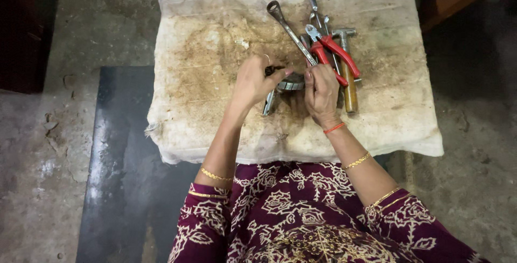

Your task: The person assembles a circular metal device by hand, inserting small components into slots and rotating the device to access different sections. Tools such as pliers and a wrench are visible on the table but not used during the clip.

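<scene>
Our two hands meet, fingers curled

Our left hand reaches in from the lower left, wrist bent, fingers curled inward toward the right. Our right hand stands knuckles up just beside it, fingers folded down, forearm running back to the lower right. Both forearms are bare to the sleeves.

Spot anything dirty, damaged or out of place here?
The white cloth under the tools is heavily stained brown in the middle, around both hands. The pliers, wrench and hammer lie in a loose overlapping heap. Nothing looks broken.
</scene>
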